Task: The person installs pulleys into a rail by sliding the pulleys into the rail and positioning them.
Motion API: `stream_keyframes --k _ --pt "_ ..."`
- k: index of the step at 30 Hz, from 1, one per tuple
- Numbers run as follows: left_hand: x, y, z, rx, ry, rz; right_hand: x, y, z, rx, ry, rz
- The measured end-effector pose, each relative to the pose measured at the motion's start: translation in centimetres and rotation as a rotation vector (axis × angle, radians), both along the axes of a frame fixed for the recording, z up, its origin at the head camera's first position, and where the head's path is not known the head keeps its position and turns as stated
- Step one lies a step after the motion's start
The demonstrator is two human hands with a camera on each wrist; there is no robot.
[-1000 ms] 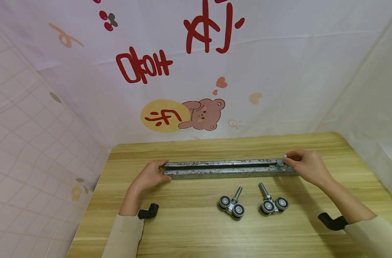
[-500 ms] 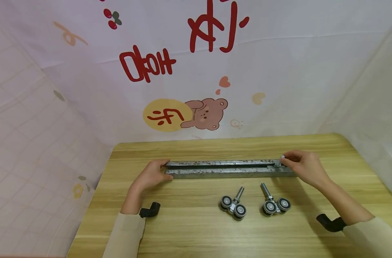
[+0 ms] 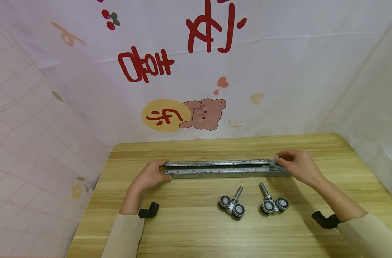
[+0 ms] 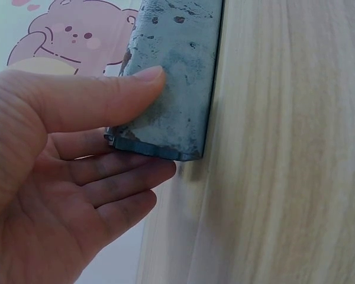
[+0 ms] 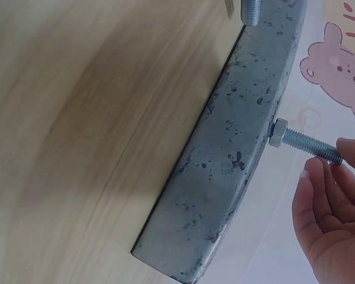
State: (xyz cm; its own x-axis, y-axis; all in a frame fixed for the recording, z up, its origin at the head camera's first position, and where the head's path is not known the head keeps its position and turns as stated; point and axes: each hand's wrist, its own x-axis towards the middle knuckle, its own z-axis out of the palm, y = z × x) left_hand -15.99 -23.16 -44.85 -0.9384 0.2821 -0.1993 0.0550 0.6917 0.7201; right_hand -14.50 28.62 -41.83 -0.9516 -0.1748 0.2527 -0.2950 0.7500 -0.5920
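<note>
A worn grey metal track (image 3: 215, 172) with a lengthwise slot on top lies across the wooden table. My left hand (image 3: 150, 173) holds its left end; in the left wrist view the thumb presses the front face of the track (image 4: 171, 53) and the fingers reach behind and under the end. With thumb and fingertips, my right hand (image 3: 297, 165) pinches the threaded end of a bolt (image 5: 307, 142) standing up from the slot near the right end. A hex nut sits on the bolt where it meets the track. Whatever carries the bolt inside the track is mostly hidden.
Two trolley rollers with bolts, one at left (image 3: 232, 208) and one at right (image 3: 274, 205), lie on the table (image 3: 189, 229) in front of the track. A printed cloth wall (image 3: 279, 71) rises behind the table.
My right hand has slid the bolt a little to the left along the slot. The left hand keeps its hold on the track's left end.
</note>
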Motion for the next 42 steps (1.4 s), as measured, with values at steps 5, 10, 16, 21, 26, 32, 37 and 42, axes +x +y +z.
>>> stream_keyframes --k 5,10,16,21,26,32,37,42 --pt "0.0 0.0 0.0 0.005 0.003 0.001 0.1 -0.4 0.1 -0.009 -0.015 0.008" --pt "0.0 0.1 -0.1 0.003 0.008 -0.003 0.1 -0.7 0.1 -0.010 -0.021 0.018" --pt "0.1 0.1 0.0 0.010 -0.008 0.013 -0.1 -1.4 0.1 -0.023 -0.041 0.038" --pt "0.1 0.1 0.0 0.015 -0.006 0.007 -0.1 -1.9 0.3 -0.031 -0.053 0.052" --pt "0.2 0.1 -0.1 0.020 -0.007 0.009 -0.2 -2.4 0.4 -0.018 -0.060 0.059" --pt "0.2 0.1 -0.2 0.018 -0.015 0.014 -0.4 -2.9 0.6 -0.003 -0.073 0.074" --pt "0.1 0.1 -0.2 0.025 -0.028 0.021 -0.5 -3.2 0.6 0.002 -0.099 0.082" --pt "0.1 0.1 -0.1 0.022 -0.029 0.021 -0.6 -3.5 0.7 0.010 -0.122 0.090"
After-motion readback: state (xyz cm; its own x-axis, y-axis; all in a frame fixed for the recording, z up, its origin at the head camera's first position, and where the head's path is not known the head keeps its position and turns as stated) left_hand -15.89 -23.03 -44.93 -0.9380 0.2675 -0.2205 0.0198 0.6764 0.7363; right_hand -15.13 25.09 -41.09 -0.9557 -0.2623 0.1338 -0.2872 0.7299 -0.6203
